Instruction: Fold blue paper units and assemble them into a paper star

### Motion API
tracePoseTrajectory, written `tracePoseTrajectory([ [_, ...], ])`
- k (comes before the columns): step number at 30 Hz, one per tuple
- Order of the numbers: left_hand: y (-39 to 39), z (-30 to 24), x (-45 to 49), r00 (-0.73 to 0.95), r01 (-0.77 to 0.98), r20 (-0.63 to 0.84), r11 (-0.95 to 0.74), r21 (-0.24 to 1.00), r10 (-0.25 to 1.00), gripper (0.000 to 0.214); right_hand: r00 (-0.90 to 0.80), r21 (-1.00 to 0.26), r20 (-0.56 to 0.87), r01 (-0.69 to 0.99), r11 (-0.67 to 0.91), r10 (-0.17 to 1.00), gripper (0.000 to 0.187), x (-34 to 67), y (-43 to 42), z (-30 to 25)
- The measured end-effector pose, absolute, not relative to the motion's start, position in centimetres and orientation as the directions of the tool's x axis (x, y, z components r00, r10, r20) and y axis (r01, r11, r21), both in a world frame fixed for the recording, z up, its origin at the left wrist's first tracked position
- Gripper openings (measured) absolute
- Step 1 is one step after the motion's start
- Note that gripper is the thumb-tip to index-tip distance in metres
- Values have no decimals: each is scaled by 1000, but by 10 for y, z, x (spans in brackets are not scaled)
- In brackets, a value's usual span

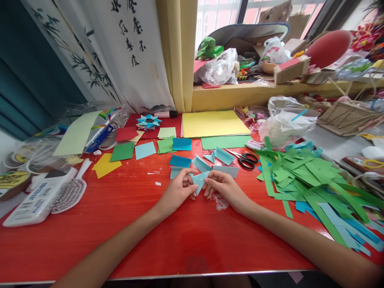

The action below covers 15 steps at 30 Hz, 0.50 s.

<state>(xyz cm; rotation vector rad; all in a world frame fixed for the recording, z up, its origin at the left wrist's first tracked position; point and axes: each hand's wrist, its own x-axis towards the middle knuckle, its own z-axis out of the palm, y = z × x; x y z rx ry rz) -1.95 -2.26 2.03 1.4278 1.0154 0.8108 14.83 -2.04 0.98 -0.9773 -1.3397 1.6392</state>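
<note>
My left hand (179,189) and my right hand (223,187) meet over the red table (126,208), fingers pinched from both sides on a small folded light-blue paper piece (200,180). Just beyond my fingers lie more folded blue paper pieces (200,164) and blue squares (180,161). A finished blue paper star (148,122) rests further back.
Black-handled scissors (245,159) lie right of the blue pieces. A heap of green and blue paper strips (303,180) covers the right side. Yellow sheets (213,123), coloured paper squares (123,151), a white hairbrush (68,192) and a calculator (36,202) sit left and behind. The windowsill is cluttered.
</note>
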Motion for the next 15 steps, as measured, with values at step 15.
tracePoseTrajectory([
  [15,-21,22,-19,458,125,-147,100,987,877,21,-293,-986,-17,-152,-64,956,21,152,-18,6],
])
